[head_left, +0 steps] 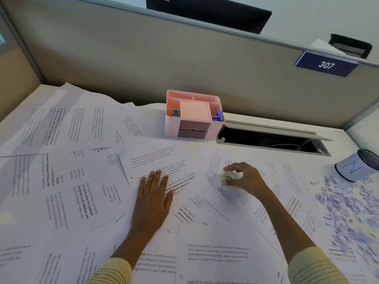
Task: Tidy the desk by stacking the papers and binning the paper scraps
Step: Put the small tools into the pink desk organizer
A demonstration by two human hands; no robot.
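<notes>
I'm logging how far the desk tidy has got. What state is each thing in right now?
Printed white paper sheets: loose, overlapping, unstacked.
Pale purple paper scraps: scattered at the desk's right.
White cylindrical bin: tipped, open mouth facing right.
Pink plastic desk organiser: upright, two drawers shut.
Grey desk cable hatch: lid open.
Left hand: flat, pressing a sheet.
Right hand: fingers curled over a sheet.

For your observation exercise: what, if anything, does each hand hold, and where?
Left hand holds nothing; it lies flat on a printed sheet. Right hand pinches a small white scrap at its fingertips.
</notes>
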